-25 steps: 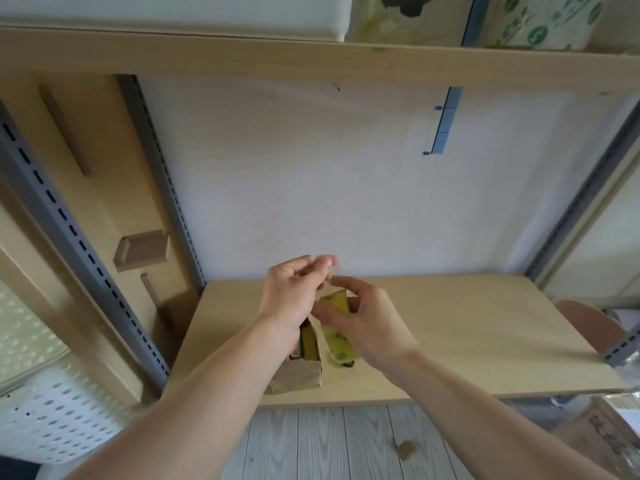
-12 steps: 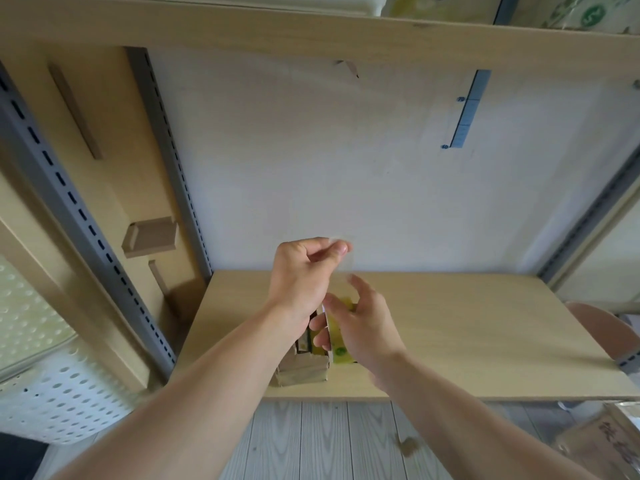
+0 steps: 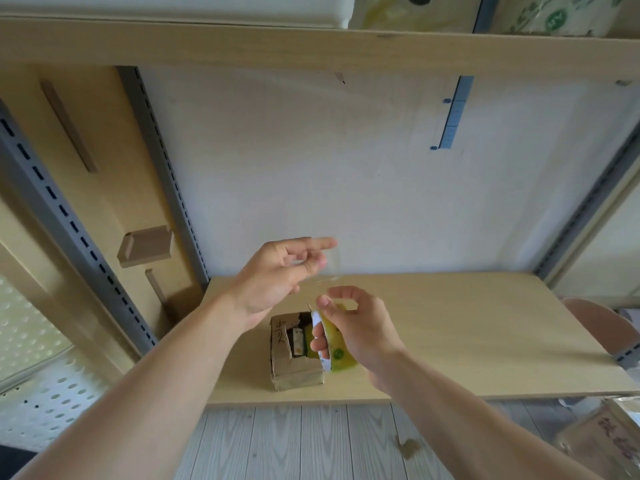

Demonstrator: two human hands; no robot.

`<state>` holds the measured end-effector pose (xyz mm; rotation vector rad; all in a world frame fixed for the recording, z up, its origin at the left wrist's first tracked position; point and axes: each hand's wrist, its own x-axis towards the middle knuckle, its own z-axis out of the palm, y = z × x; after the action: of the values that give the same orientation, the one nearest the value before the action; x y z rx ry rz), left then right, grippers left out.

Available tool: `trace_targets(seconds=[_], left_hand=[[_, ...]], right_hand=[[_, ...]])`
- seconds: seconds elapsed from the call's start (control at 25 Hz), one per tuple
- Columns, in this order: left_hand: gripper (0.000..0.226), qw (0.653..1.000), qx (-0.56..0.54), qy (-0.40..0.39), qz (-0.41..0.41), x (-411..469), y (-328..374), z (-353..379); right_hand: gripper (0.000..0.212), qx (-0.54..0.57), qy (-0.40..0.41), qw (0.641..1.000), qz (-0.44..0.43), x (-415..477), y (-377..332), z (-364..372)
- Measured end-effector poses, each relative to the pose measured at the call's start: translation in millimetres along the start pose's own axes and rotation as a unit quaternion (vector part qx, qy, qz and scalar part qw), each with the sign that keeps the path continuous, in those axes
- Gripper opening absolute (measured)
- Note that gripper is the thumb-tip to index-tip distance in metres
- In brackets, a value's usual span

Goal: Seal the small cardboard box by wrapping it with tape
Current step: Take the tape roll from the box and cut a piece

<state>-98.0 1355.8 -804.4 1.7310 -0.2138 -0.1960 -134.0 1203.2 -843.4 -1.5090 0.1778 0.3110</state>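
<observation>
At the near edge of the bench (image 3: 485, 341), left of centre, the small cardboard box (image 3: 294, 375) stands just inside the front lip. Its top flaps are ajar; dark and yellow contents show.

The right hand (image 3: 363, 334) is just beside the box's right side and slightly above it, fingers curled round the yellow tape roll (image 3: 340, 356), which is held on edge.

The left hand (image 3: 273, 278) is higher, over the box's rear left, fingers half curled and blurred. A faint clear tape film (image 3: 330, 271) runs from their tips toward the roll; I cannot tell whether it is pinched.

The bench surface extends wide to the right of the box and back to the white back wall (image 3: 346, 185). A grey slotted upright (image 3: 162, 174) bounds the left, and a shelf (image 3: 311, 46) runs overhead.
</observation>
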Motion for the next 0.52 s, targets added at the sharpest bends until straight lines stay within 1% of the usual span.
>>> trace_targets(seconds=[0.12,0.16,0.2,0.24,0.32,0.4,0.48,0.52], left_hand=[[0.062,0.993,0.029,-0.109,-0.017,-5.8,0.5,-6.2],[0.07,0.991,0.03,-0.133,-0.018,-7.3,0.7,-5.1],[0.074,0.989,0.034,-0.14,-0.015,-8.2,0.2,-2.6],[0.074,0.991,0.043,-0.127,-0.008,-8.1,-1.2,0.9],[0.066,0.994,0.09,-0.057,0.02,-5.5,-5.7,8.6],[0.059,0.988,0.145,0.01,0.052,-3.1,-8.5,14.6],[0.057,0.981,0.172,0.046,0.079,-1.5,-10.5,16.8],[0.056,0.978,0.181,0.056,0.091,-1.4,-11.7,16.1]], right_hand=[[0.03,0.005,0.004,1.0,-0.004,0.3,-1.1,-5.9],[0.029,0.009,0.005,1.0,-0.004,0.4,-2.0,-7.6],[0.028,0.01,0.005,1.0,-0.005,0.2,-2.7,-8.8],[0.028,0.011,0.001,1.0,-0.004,0.0,-2.9,-9.9],[0.032,0.017,-0.014,1.0,-0.003,0.8,-1.0,-11.1],[0.038,0.023,-0.033,0.999,-0.01,2.4,2.2,-11.8],[0.042,0.011,-0.036,0.999,-0.028,5.4,7.0,-14.7],[0.04,-0.006,-0.026,0.999,-0.04,7.1,8.7,-17.0]])
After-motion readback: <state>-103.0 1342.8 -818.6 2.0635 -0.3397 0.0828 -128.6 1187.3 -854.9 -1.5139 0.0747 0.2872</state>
